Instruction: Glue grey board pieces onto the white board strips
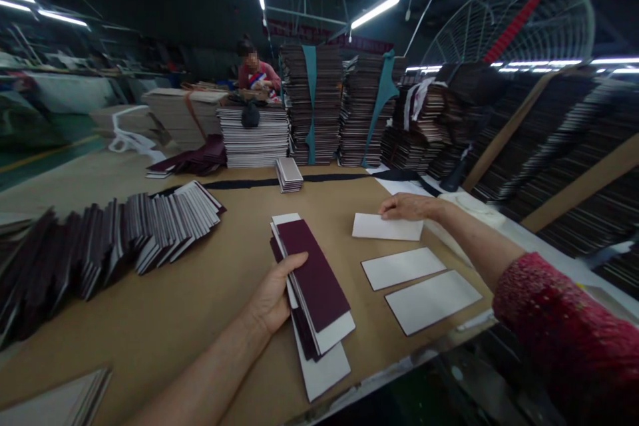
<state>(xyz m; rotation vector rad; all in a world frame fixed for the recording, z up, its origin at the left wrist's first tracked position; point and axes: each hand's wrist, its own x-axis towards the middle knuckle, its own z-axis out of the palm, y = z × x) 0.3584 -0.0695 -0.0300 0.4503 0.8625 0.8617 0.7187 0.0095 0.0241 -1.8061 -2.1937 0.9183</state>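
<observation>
My left hand (pixel 273 293) grips a fanned stack of maroon and white card sheets (pixel 314 286) from its left side, thumb on top, above the brown table (pixel 200 293). My right hand (pixel 407 207) reaches out to the right and rests with fingers flat on the far edge of a white card (pixel 387 227) lying on the table. Two more white cards, one in the middle (pixel 402 267) and one nearest me (pixel 432 301), lie in a row closer to the table's front edge.
A long slanted row of dark and white sheets (pixel 100 246) runs along the left. A small pile (pixel 289 174) sits mid-table. Tall stacks (pixel 312 103) line the back and right, with a large fan (pixel 509 20). A person in red (pixel 255 73) works far off.
</observation>
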